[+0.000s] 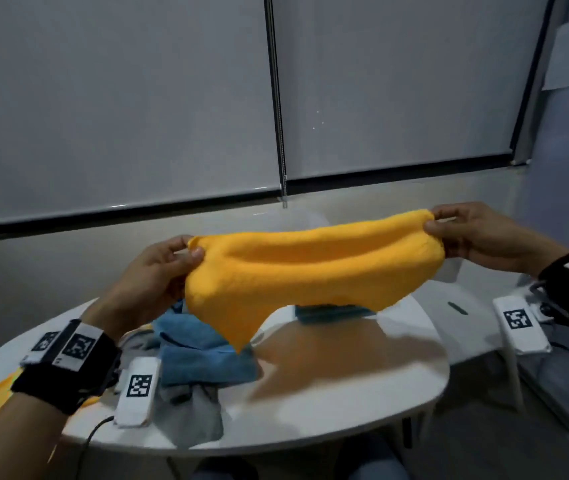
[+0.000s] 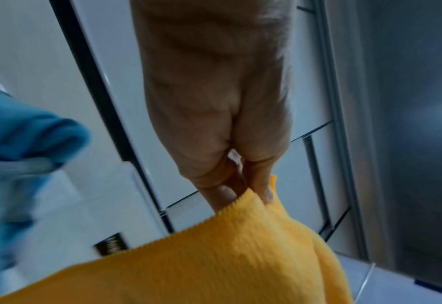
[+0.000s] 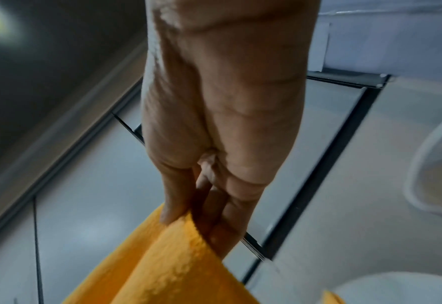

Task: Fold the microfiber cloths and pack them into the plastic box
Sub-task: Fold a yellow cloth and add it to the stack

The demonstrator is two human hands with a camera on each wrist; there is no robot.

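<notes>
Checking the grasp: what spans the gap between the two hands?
Only the yellow cloth, pinched by the left hand and right hand, per the head view.

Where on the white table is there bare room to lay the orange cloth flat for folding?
The bare patch is on the table, right of the blue cloths and the grey cloth, toward the near right rim. The left half is crowded with these cloths. Both hands hold the orange cloth above.

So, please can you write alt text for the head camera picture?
Two hands hold an orange cloth stretched in the air, the left hand and right hand each pinching one end. Below, blue cloths lie on a white round table.
</notes>
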